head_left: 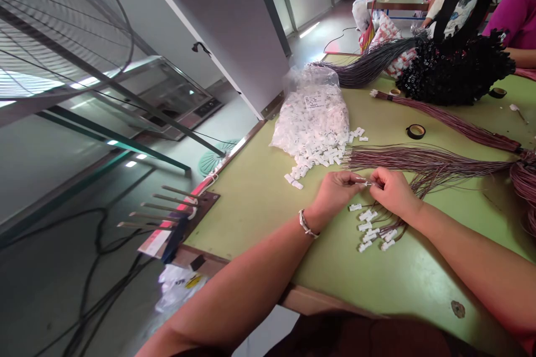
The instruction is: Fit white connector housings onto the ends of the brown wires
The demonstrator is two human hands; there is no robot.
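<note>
Wires and white connectors meet mid-surface

On the green surface (259, 189), the wire bundle (422, 163) could snag; the connector heap (312, 128) might spill over the left edge; left hand (335, 192) and right hand (393, 192) pinch one connector (367, 183) that could slip.

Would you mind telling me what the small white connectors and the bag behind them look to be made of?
The small white connector housings look like moulded plastic, matt and opaque. The clear bag seems thin plastic film: crinkled, glossy, its contents showing through.
</note>
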